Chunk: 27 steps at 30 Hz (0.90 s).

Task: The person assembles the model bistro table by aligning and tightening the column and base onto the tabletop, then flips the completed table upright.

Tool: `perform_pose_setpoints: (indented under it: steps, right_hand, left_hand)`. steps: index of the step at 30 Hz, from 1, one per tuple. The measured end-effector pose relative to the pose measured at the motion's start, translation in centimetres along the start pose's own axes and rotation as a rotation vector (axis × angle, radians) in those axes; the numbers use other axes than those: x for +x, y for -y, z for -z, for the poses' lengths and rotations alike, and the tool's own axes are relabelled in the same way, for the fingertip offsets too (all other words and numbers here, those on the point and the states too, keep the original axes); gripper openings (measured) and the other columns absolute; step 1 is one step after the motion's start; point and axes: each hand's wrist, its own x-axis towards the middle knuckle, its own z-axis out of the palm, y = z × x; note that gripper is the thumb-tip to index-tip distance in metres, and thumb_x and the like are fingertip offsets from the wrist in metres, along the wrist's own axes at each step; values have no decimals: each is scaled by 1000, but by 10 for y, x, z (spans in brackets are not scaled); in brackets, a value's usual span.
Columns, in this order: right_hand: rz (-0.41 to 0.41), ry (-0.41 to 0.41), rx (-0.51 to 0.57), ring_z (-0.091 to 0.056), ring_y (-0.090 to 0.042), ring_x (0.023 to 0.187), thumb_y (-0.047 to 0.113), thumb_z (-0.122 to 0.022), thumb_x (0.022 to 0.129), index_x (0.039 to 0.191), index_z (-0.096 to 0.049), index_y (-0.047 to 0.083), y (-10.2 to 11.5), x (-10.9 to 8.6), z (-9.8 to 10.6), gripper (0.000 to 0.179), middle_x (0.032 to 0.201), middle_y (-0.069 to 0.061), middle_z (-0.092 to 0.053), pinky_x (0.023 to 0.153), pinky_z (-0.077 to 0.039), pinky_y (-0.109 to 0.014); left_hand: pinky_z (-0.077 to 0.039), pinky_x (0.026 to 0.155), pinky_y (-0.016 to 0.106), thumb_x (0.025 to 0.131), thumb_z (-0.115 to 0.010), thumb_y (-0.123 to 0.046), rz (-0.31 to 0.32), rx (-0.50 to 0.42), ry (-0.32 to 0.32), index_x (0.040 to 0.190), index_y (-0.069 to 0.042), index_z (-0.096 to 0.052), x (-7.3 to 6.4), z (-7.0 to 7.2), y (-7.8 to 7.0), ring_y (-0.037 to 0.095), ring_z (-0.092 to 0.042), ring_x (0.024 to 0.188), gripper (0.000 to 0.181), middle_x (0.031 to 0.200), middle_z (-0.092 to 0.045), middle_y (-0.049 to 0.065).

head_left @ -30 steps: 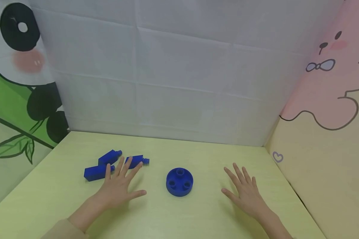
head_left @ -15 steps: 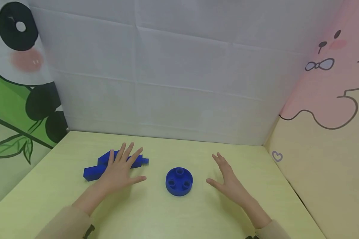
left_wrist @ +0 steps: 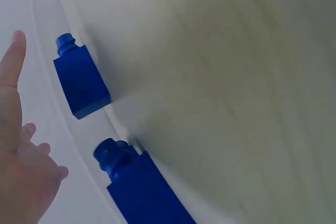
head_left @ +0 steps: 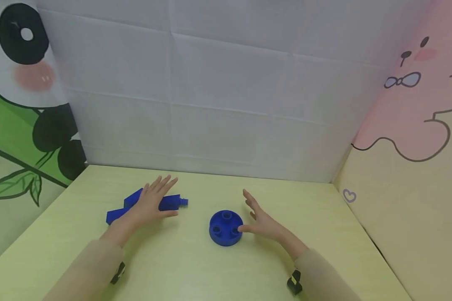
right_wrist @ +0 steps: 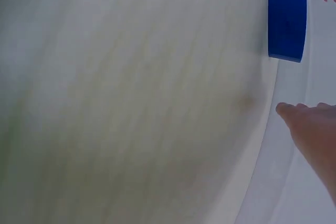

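Note:
A round, shallow blue base (head_left: 220, 239) with three raised sockets lies on the table, mid-view. My right hand (head_left: 264, 223) is just to its right, fingers extended, and the thumb overlaps the base's rim in the head view. From the right wrist, the base's side (right_wrist: 287, 17) shows beyond my fingertips. My left hand (head_left: 148, 207) hovers palm down over the blue rectangular blocks, fingers spread and holding nothing. One block (head_left: 169, 203) with a ridged peg end points right; another block (head_left: 132, 198) and the nearest block (head_left: 114, 215) are partly hidden behind the hand.
The pale yellow table (head_left: 196, 271) meets a white cloth backdrop (head_left: 226, 138) at its far edge. A panda-print panel (head_left: 22, 125) stands at the left and a pink and cream panel (head_left: 410, 188) at the right.
My right hand has moved left, up to the round base. My left hand has moved forward over the blocks, covering more of them. The base and blocks stay in place.

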Motion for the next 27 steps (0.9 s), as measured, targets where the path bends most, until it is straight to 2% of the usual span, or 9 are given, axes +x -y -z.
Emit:
perform_pose_setpoints:
  steps: [4, 8, 11, 14, 18, 22, 27]
  right_hand:
    - [4, 100, 25, -7, -29, 136, 29, -75, 70, 141, 8, 33, -6, 8, -1, 109, 150, 1, 1, 104, -17, -51]
    - [-9, 172, -38, -12, -27, 136, 32, -76, 67, 142, 7, 32, -11, 13, -3, 112, 150, -1, -6, 105, -18, -49]
    - [-17, 209, -98, -17, -24, 135, 36, -78, 64, 143, 3, 28, -12, 15, -5, 113, 148, 1, -13, 106, -17, -49]
    - [-26, 228, -170, -22, -20, 134, 42, -78, 61, 143, -2, 24, -13, 16, -8, 113, 147, 4, -20, 106, -17, -48]
    - [-55, 227, -277, -25, -17, 132, 51, -75, 61, 143, -13, 24, -12, 16, -10, 106, 144, 6, -26, 105, -20, -47]
    - [-98, 231, -345, -27, -21, 131, 56, -71, 63, 141, -19, 28, -8, 15, -9, 98, 142, 3, -30, 103, -24, -48]
    - [-124, 239, -366, -28, -22, 131, 58, -68, 64, 141, -17, 30, -5, 12, -8, 96, 142, 1, -31, 102, -25, -48]
  left_hand:
    - [-10, 100, 61, 69, -70, -48, 20, -42, 47, 143, -30, -6, 2, -4, 9, 35, -8, 135, 99, 149, -9, 8]
    - [-20, 99, 59, 69, -72, -44, 63, -135, 100, 143, -32, -5, 2, -5, 16, 38, -19, 131, 101, 147, -17, 11]
    - [-27, 97, 57, 71, -72, -39, 98, -203, 138, 143, -29, -8, 1, -4, 22, 37, -29, 127, 97, 141, -30, 15]
    - [-35, 92, 53, 74, -70, -37, 117, -207, 159, 141, -18, -22, 2, -4, 28, 36, -42, 117, 85, 131, -43, 17]
    - [-42, 84, 46, 76, -68, -35, 129, -172, 168, 126, -6, -44, 4, -4, 35, 32, -52, 105, 63, 116, -54, 15]
    - [-44, 81, 42, 77, -69, -32, 138, -155, 170, 114, -4, -53, 6, -5, 36, 27, -55, 98, 49, 107, -59, 11]
    - [-45, 79, 41, 76, -69, -31, 136, -150, 172, 112, -4, -55, 9, -4, 34, 25, -56, 94, 47, 103, -60, 10]
